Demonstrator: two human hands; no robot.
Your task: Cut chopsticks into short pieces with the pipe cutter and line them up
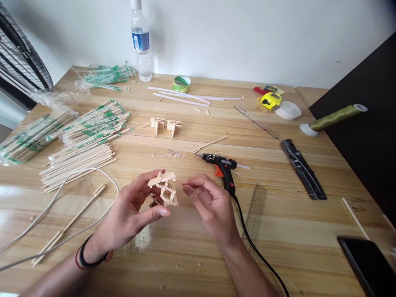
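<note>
Held up over the middle of the table is a small model made of short wooden stick pieces [168, 194], and my left hand [134, 204] grips it between thumb and fingers. Just to its right, my right hand [210, 202] has thumb and forefinger pinched together; whatever lies between the fingertips is too small to make out. Behind the right hand a black hot glue gun [222, 164] with an orange trigger lies on its side, its small light lit. Two similar little stick pieces [157, 123] stand farther back.
Bare chopsticks [80, 167] and wrapped chopstick bundles [93, 119] lie left, beside a looping white cable [105, 173]. Glue sticks [182, 99], green tape [182, 83] and a water bottle [142, 49] are behind. A clear ruler [256, 212], box cutter [303, 169] and phone [366, 264] lie right.
</note>
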